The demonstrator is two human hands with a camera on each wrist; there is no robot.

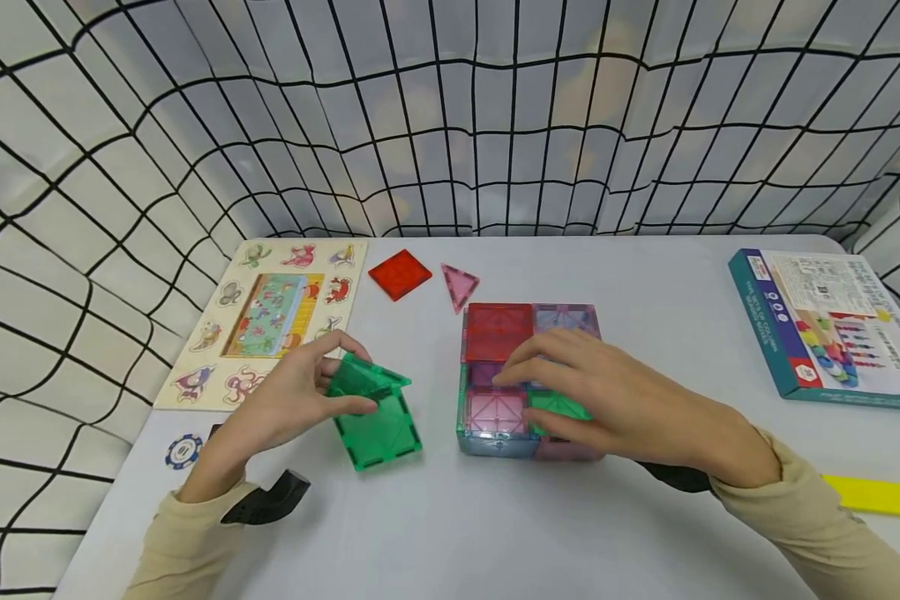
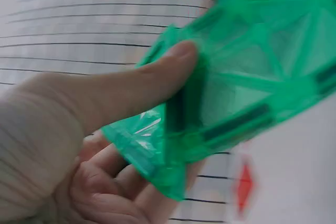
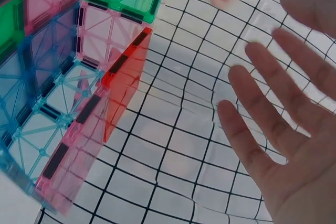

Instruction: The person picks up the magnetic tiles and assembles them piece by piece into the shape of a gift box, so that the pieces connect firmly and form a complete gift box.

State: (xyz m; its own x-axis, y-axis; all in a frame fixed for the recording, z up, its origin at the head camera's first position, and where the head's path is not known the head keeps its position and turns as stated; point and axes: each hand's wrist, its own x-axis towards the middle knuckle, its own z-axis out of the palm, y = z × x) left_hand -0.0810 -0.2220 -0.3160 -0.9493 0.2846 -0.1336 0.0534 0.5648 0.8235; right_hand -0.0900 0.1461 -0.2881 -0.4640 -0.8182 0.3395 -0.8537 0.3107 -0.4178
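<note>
Green tiles [image 1: 371,408], joined at an edge, sit pinched in the left hand [image 1: 285,408] just above the table [image 1: 645,275]. Beside them, the right hand [image 1: 607,400] hovers with straight fingers over the tile box [image 1: 495,333].

No wording can be read anywhere. The toy box [image 1: 832,325] lying well to the right of the right hand [image 1: 615,400] carries printed lines and a small logo, but all are too small and blurred to make out. The puzzle board [image 1: 270,317] beyond the left hand [image 1: 285,408] shows only animal pictures.
</note>
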